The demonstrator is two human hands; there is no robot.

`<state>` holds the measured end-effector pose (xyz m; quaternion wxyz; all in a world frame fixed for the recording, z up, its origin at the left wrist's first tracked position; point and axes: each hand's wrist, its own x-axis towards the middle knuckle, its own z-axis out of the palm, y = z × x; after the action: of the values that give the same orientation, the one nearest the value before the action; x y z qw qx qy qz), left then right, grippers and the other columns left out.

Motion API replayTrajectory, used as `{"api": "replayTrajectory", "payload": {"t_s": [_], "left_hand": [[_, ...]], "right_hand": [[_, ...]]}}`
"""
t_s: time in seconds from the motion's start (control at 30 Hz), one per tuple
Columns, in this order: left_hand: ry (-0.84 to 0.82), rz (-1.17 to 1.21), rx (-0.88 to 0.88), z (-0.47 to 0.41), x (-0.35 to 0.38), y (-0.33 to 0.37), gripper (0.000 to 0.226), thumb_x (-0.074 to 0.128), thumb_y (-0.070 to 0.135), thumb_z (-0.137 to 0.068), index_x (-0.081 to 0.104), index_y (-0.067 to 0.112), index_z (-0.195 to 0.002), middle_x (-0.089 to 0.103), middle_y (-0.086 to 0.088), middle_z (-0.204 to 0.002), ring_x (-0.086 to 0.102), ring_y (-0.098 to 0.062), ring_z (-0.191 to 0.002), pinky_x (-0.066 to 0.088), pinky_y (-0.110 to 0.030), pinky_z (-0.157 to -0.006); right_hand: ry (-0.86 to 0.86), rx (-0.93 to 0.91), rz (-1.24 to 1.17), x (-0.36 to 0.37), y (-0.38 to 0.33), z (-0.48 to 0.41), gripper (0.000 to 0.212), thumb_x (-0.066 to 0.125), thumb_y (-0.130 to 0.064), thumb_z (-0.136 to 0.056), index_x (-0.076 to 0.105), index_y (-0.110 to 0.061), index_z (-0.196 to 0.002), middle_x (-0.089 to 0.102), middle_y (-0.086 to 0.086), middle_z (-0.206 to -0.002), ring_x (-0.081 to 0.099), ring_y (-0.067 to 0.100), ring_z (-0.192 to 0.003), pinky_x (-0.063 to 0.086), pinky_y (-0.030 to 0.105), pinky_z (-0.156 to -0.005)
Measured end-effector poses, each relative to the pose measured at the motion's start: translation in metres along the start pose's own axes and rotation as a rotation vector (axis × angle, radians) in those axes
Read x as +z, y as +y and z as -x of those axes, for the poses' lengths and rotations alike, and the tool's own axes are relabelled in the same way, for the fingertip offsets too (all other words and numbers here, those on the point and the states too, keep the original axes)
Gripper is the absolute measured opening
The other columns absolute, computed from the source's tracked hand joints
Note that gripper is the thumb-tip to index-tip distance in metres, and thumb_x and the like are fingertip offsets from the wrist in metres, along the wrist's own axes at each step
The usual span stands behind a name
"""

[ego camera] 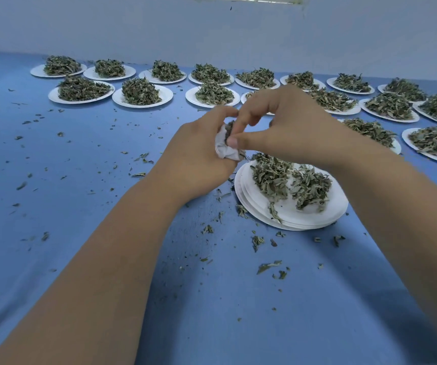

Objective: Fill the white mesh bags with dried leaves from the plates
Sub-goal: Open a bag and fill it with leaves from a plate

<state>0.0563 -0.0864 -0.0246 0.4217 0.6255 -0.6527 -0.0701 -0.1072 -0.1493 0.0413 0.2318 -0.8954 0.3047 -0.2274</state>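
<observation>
Keep white mesh bag gripped mouth-up in left hand, poking pinched dried leaves down with right hand, near the plate at five o'clock.

Left of the grip on the white mesh bag and toward the person, the blue cloth table lies open, bearing only scattered dried-leaf crumbs. A stack of round white paper plates sits just below-right of the grip. Rows of leaf-heaped white plates block the far side.

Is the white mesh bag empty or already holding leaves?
Not empty: dark leaves show at the mouth of the white mesh bag, which the left hand grips. How full: cannot tell.
</observation>
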Motion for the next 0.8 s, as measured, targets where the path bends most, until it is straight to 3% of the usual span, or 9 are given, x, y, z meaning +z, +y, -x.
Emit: {"api": "replayTrajectory", "payload": {"t_s": [0.07, 0.13, 0.2, 0.27, 0.4, 0.5, 0.57, 0.67, 0.8], "left_hand": [[0.004, 0.028, 0.032, 0.002, -0.002, 0.001, 0.055, 0.067, 0.021, -0.084, 0.043, 0.038, -0.129, 0.057, 0.017, -0.080, 0.056, -0.001, -0.073, 0.044, -0.016, -0.058], [0.013, 0.034, 0.073, 0.003, -0.002, 0.003, 0.056, 0.069, 0.021, -0.084, 0.037, 0.036, -0.128, 0.056, 0.011, -0.085, 0.056, -0.008, -0.074, 0.046, -0.024, -0.059], [0.042, -0.011, 0.102, 0.002, -0.001, 0.004, 0.051, 0.071, 0.025, -0.084, 0.038, 0.030, -0.123, 0.054, 0.010, -0.100, 0.054, -0.012, -0.089, 0.050, -0.032, -0.070], [0.075, -0.062, 0.108, 0.002, -0.002, 0.003, 0.050, 0.075, 0.028, -0.082, 0.043, 0.021, -0.120, 0.046, 0.009, -0.113, 0.046, -0.017, -0.105, 0.047, -0.039, -0.082], [0.031, -0.006, 0.000, 0.005, -0.016, 0.004, 0.078, 0.083, 0.052, -0.070, 0.037, 0.029, -0.129, 0.037, 0.014, -0.125, 0.041, -0.010, -0.117, 0.038, -0.025, -0.092], [0.198, 0.189, -0.080, 0.003, -0.023, 0.013, 0.047, 0.066, 0.061, -0.081, 0.049, 0.031, -0.112, 0.053, 0.017, -0.102, 0.053, 0.002, -0.085, 0.044, -0.010, -0.072], [0.178, 0.150, -0.118, 0.001, -0.022, 0.018, 0.032, 0.066, 0.055, -0.086, 0.055, 0.030, -0.104, 0.059, 0.012, -0.086, 0.058, -0.001, -0.070, 0.049, -0.016, -0.060], [0.163, 0.078, -0.145, 0.001, -0.018, 0.015, 0.009, 0.072, 0.028, -0.088, 0.064, 0.027, -0.092, 0.067, 0.004, -0.081, 0.070, -0.013, -0.070, 0.056, -0.029, -0.064], [0.251, 0.190, -0.176, -0.001, -0.022, 0.015, 0.015, 0.079, 0.014, -0.080, 0.068, 0.023, -0.077, 0.071, 0.004, -0.078, 0.071, -0.018, -0.066, 0.060, -0.041, -0.071]], "right_hand": [[0.028, 0.093, -0.127, 0.004, 0.006, -0.003, 0.026, 0.086, -0.025, -0.076, 0.065, -0.018, -0.090, 0.069, -0.009, -0.098, 0.064, -0.001, -0.085, 0.053, 0.028, -0.069], [-0.062, 0.191, -0.285, 0.004, 0.009, -0.007, 0.035, 0.086, -0.022, -0.077, 0.056, -0.019, -0.095, 0.070, -0.001, -0.105, 0.066, 0.010, -0.078, 0.054, 0.031, -0.066], [-0.140, 0.241, -0.405, 0.005, 0.010, -0.012, 0.029, 0.083, -0.016, -0.081, 0.058, -0.017, -0.096, 0.073, 0.006, -0.091, 0.066, 0.015, -0.070, 0.057, 0.029, -0.063], [-0.115, 0.221, -0.422, 0.007, 0.011, -0.015, 0.017, 0.080, -0.009, -0.083, 0.065, -0.014, -0.087, 0.071, 0.004, -0.071, 0.066, 0.015, -0.062, 0.057, 0.028, -0.062], [0.066, 0.198, -0.297, 0.009, 0.014, -0.019, 0.012, 0.075, -0.009, -0.085, 0.068, -0.014, -0.077, 0.072, 0.010, -0.069, 0.074, 0.016, -0.065, 0.054, 0.029, -0.055], [0.116, 0.144, -0.246, 0.011, 0.013, -0.019, 0.006, 0.069, -0.008, -0.087, 0.067, -0.011, -0.083, 0.074, 0.010, -0.071, 0.075, 0.013, -0.061, 0.052, 0.029, -0.048], [0.142, 0.086, -0.186, 0.013, 0.012, -0.019, 0.003, 0.068, -0.008, -0.084, 0.069, -0.011, -0.082, 0.074, 0.008, -0.070, 0.070, 0.008, -0.056, 0.054, 0.031, -0.050], [0.151, 0.068, -0.148, 0.017, 0.010, -0.020, 0.006, 0.076, -0.012, -0.081, 0.070, -0.010, -0.080, 0.073, 0.014, -0.074, 0.060, 0.011, -0.052, 0.050, 0.030, -0.052], [0.159, 0.114, -0.196, 0.018, 0.009, -0.022, 0.006, 0.076, -0.009, -0.078, 0.070, -0.009, -0.078, 0.070, 0.014, -0.070, 0.055, 0.011, -0.049, 0.045, 0.025, -0.049]]}}
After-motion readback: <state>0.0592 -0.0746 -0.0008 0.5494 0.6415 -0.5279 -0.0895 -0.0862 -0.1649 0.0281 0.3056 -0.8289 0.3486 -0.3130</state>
